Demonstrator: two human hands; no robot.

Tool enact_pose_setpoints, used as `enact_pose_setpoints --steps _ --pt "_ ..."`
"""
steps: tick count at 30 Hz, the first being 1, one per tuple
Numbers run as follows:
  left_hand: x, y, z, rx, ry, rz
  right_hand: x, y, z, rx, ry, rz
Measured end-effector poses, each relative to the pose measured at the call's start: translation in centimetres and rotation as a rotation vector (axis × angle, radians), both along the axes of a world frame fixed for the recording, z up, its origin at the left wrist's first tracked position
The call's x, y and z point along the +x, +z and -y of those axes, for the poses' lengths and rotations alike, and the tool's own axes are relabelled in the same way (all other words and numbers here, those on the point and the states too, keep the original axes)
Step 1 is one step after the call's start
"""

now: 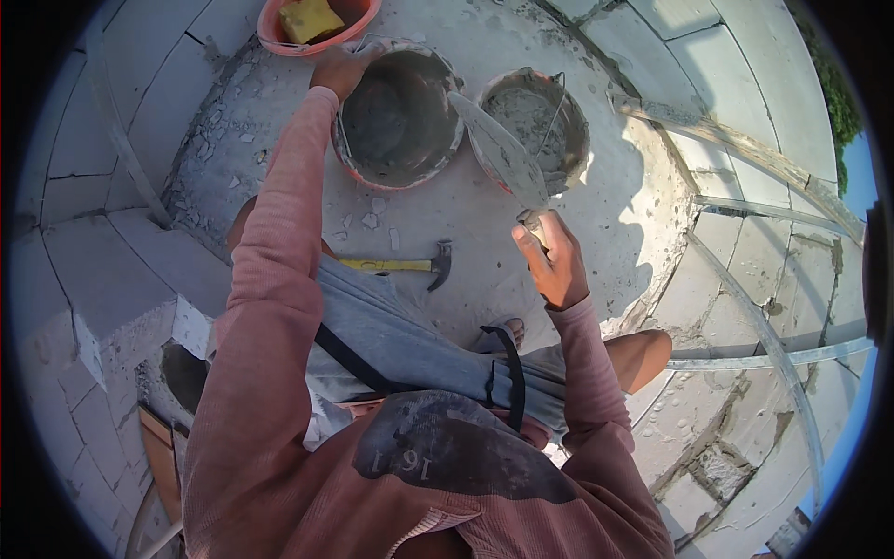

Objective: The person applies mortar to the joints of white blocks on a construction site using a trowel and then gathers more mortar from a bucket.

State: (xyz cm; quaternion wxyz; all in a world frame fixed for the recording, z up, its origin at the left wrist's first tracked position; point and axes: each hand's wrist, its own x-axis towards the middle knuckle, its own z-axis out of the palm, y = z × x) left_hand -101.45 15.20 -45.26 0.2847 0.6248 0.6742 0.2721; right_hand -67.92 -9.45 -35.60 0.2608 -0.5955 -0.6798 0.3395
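My left hand (345,71) is closed on the rim of a mortar-smeared bucket (399,119), at its far left side. Grey wet-looking material coats the inside of this bucket. In my right hand (557,259) is the handle of a trowel (503,149), its broad grey blade pointing away from me and to the left. The blade's tip reaches the first bucket's right edge, and the blade overlaps part of a second, smaller bucket (573,126). Grey mortar (531,107) lies inside that second bucket.
A yellow-handled hammer (396,265) lies on the dusty floor near my legs. Beyond my left hand stands a red basin (279,39) with a yellow sponge-like block (310,19). Pale block walls (130,84) rise on both sides; wooden and metal bars (745,149) lean at the right.
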Motion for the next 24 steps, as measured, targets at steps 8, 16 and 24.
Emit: enact_pose_setpoints --steps 8,16,24 --pt "2.4 0.9 1.3 -0.009 -0.091 0.071 10.2 -4.9 -1.0 -0.419 -0.653 -0.138" --pt "-0.6 2.4 3.5 -0.120 -0.039 0.229 6.7 3.3 0.2 -0.474 -0.308 -0.103" --pt "2.1 4.2 4.4 -0.153 -0.132 0.182 -7.8 -2.7 -10.8 -0.107 0.261 0.758"
